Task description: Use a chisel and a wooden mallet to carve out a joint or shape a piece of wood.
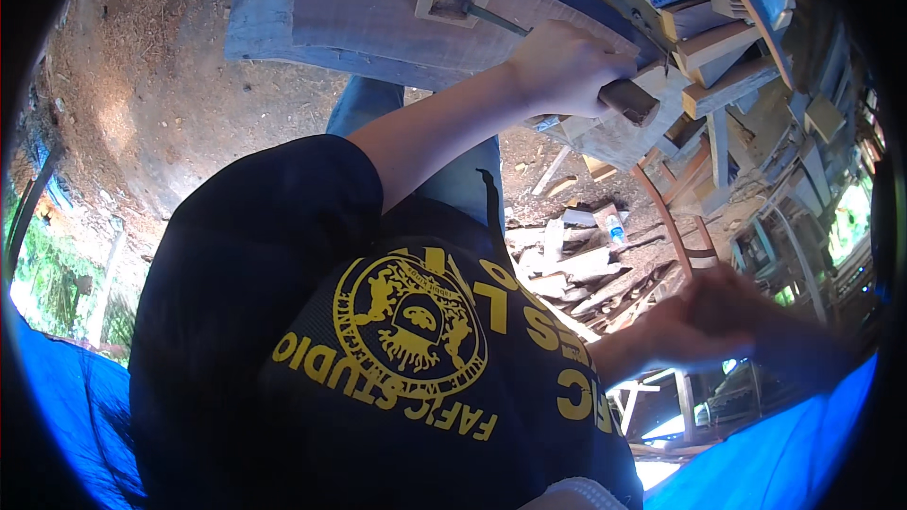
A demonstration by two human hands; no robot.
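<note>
My left hand point(567, 66) is closed round the dark wooden handle point(631, 102) of a tool, likely a chisel. Its narrow metal shank point(503, 21) reaches to a square, pale-edged recess point(452, 2) in a curved wooden panel point(354, 5), at the top of the view. My right hand point(704, 326), low on the right, is blurred and seems closed on a dark object point(794, 345) that I cannot make out, apart from the panel.
Stacked offcuts and boards point(718, 66) crowd the right side of the bench point(260, 24). Wood scraps and a plastic bottle point(614, 225) lie on the dirt floor point(123, 104). A reddish curved wooden frame point(675, 236) stands at right. Blue sheeting point(57, 397) spans the lower edges.
</note>
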